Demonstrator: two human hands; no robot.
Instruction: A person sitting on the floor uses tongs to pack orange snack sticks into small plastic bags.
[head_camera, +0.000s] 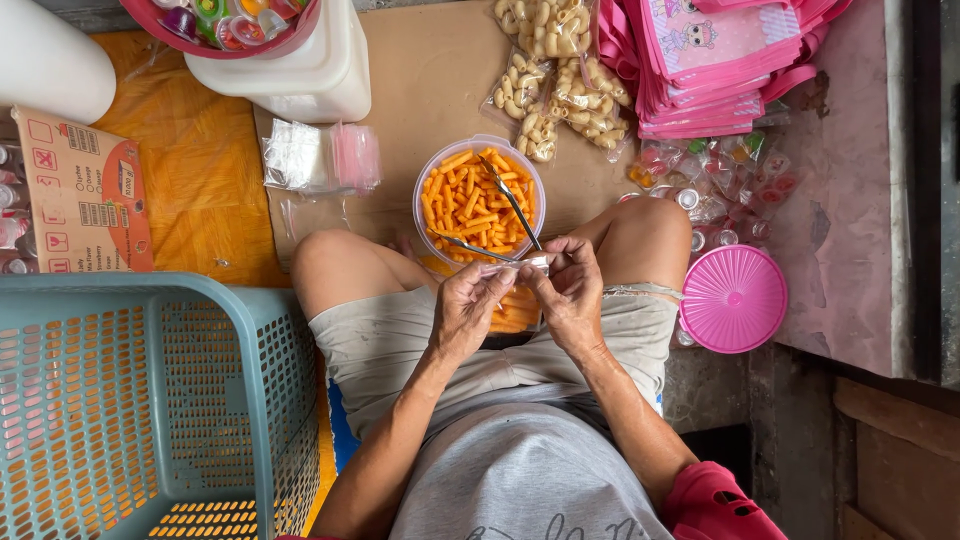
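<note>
Just beyond the pinching fingertips, the tub of orange snacks (478, 200) with two metal spoons (508, 195) blocks the way forward. Bare knees hem in both sides. Past the left knee, open cardboard (420, 80) leaves room; the blue basket (140, 400) walls off farther left.

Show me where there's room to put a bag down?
Bare brown board lies between the white tub and the pale snack bags. The orange cloth beside the cardboard box is free too. Around the pink lid it's crowded.
</note>
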